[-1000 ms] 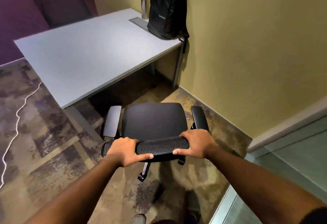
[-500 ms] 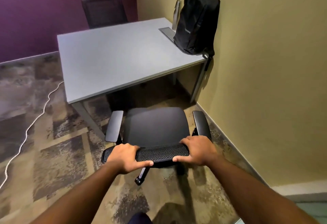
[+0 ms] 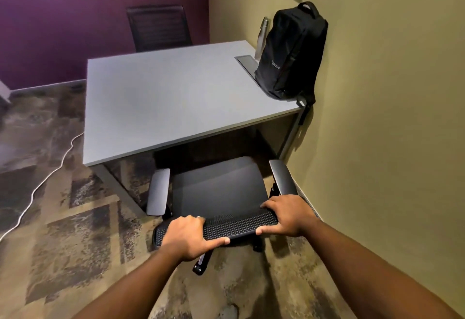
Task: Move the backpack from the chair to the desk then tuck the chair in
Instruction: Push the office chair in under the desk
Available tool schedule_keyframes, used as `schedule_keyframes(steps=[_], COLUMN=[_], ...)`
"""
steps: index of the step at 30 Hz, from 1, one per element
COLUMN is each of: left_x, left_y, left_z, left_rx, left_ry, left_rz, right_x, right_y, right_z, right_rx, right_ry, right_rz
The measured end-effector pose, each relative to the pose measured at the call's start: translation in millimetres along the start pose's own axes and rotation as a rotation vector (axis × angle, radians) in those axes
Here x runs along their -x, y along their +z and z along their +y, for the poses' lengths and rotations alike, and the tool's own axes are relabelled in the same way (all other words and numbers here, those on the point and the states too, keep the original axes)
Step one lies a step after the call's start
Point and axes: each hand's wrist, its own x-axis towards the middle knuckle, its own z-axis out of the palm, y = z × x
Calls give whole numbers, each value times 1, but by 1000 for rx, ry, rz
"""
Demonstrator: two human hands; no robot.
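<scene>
A black backpack [image 3: 292,51] stands upright on the grey desk [image 3: 161,102], at its right edge, leaning on the yellow wall. The black office chair [image 3: 219,187] faces the desk's near edge, with the front of its seat just at that edge. My left hand [image 3: 187,237] grips the left part of the chair's mesh backrest top. My right hand [image 3: 289,214] grips the right part of the same backrest top.
A metal bottle [image 3: 261,37] stands behind the backpack, beside a grey inset panel [image 3: 246,61]. A second dark chair [image 3: 158,27] sits at the desk's far side. A white cable [image 3: 47,180] runs across the carpet on the left. The yellow wall [image 3: 377,129] is close on the right.
The chair has rolled closer to the desk, its seat front now at the desk edge. The view has swung to face the desk more squarely. Both hands keep their grip.
</scene>
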Motion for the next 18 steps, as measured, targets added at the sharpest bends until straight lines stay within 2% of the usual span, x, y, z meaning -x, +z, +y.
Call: schedule_keyframes(steps=[18], left_x=[-128], left_y=[-16], left_z=[43], left_rx=[37], left_ry=[-229], left_rz=[21], right_x=[-118], right_y=[-14], right_z=[140], right_rx=[14], right_ry=[-199], right_rz=[62])
